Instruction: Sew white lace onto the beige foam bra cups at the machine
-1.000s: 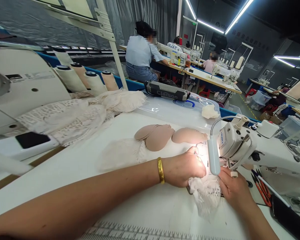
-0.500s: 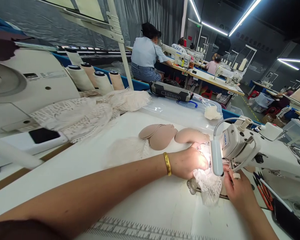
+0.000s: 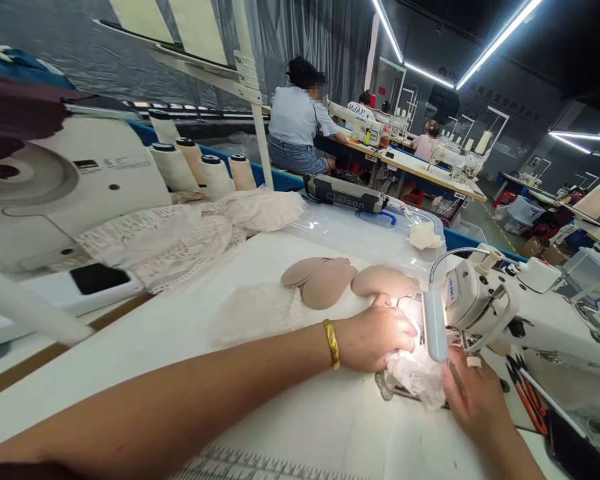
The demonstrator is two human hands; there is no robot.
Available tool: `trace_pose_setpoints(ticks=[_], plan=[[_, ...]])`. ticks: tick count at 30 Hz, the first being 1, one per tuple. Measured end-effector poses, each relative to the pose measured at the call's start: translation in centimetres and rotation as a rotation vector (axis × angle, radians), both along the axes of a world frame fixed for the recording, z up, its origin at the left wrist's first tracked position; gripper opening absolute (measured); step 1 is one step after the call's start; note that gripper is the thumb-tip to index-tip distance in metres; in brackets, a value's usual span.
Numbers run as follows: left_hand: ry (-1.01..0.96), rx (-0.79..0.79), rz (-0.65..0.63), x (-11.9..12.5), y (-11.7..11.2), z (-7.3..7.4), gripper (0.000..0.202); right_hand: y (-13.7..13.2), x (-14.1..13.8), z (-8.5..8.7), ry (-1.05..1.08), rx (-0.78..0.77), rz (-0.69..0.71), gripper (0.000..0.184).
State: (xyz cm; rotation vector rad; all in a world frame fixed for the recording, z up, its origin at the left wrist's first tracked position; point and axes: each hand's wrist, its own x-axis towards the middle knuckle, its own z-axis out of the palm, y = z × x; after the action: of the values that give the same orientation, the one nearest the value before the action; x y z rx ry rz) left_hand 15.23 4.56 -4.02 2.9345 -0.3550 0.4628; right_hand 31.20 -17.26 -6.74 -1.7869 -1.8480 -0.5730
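Note:
A white sewing machine (image 3: 555,307) stands at the right, its small lamp (image 3: 437,327) lighting the stitching area. Bunched white lace fabric (image 3: 417,380) lies on the machine bed below the lamp. My left hand (image 3: 377,335), with a gold bangle on the wrist, has its fingers curled down on the lace from the left. On the other side my right hand (image 3: 475,387) pinches the lace's right edge with the thumb; its fingertips are partly hidden near the presser foot. Beige bra cups (image 3: 329,283) lie beyond my left hand, one more (image 3: 383,281) beside them.
Orange-handled snips (image 3: 530,397) and a dark phone-like object (image 3: 575,440) lie right of my right hand. Pale lace (image 3: 190,227) is heaped by thread cones (image 3: 215,177) and another machine (image 3: 105,180) at left. A ruler strip (image 3: 260,463) runs along the front. A co-worker (image 3: 300,120) sits beyond.
The lace, which hung loosely between my hands, is now more bunched, toward my right thumb. My left fingers have spread slightly. The whole view has shifted a little.

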Motion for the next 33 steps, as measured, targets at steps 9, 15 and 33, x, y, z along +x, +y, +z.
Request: trace_pose_setpoints(ticks=[9, 15, 33], plan=[[0.124, 0.118, 0.216, -1.0, -2.9, 0.8, 0.042, 1.1, -1.2, -0.2, -0.076, -0.198, 0.024, 0.028], [0.228, 0.006, 0.066, -1.8, -1.8, 2.0, 0.034, 0.5, 0.9, -0.1, -0.135, -0.085, -0.041, 0.030], [0.029, -0.050, -0.153, 0.1, 0.1, 0.3, 0.038, 0.8, 0.1, 0.0, 0.348, -0.289, -0.013, 0.030]])
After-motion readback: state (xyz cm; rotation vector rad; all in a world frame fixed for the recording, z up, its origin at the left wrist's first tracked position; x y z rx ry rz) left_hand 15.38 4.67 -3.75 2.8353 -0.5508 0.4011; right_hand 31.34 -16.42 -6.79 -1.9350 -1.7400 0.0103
